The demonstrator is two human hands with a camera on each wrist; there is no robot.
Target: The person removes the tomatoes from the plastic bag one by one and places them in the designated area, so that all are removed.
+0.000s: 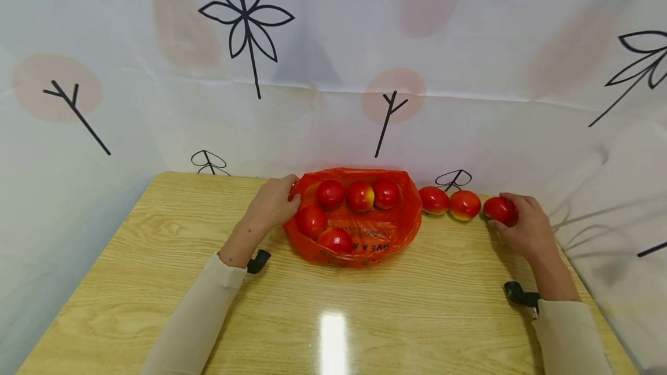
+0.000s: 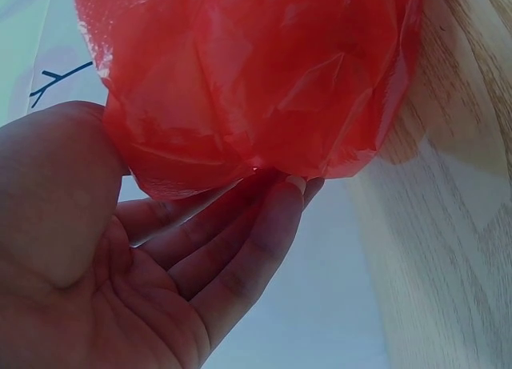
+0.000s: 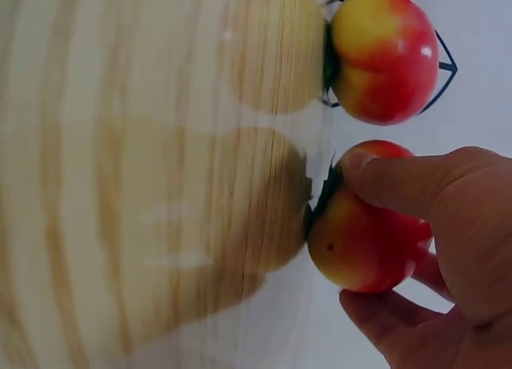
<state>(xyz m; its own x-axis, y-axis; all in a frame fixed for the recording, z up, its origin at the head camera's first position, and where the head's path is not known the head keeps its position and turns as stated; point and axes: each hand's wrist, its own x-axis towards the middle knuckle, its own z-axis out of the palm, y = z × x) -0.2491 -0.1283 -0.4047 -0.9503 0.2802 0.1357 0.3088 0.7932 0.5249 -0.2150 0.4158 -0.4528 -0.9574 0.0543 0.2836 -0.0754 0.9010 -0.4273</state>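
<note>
A red plastic bag (image 1: 365, 256) lies spread wide on the table, its mouth facing up. Several shiny red tomatoes, one with a yellow side (image 1: 361, 196), sit inside it. My left hand (image 1: 273, 204) grips the bag's left edge; the left wrist view shows the fingers (image 2: 232, 257) curled up against the red plastic. My right hand (image 1: 526, 227) holds a red-and-yellow tomato (image 3: 372, 233) between thumb and fingers at the far right. The tomato's green leafy end is against the wood. To its left, two more tomatoes, an orange-red one (image 1: 465, 205) and a redder one (image 1: 434, 200), stand in a row beside the bag.
The light wooden table (image 1: 417, 317) meets a pale cloth backdrop (image 1: 323, 126) with printed leaves and twigs just behind the bag and the row. More cloth hangs at the right, close to my right hand. Dark straps (image 1: 521, 295) sit at both wrists.
</note>
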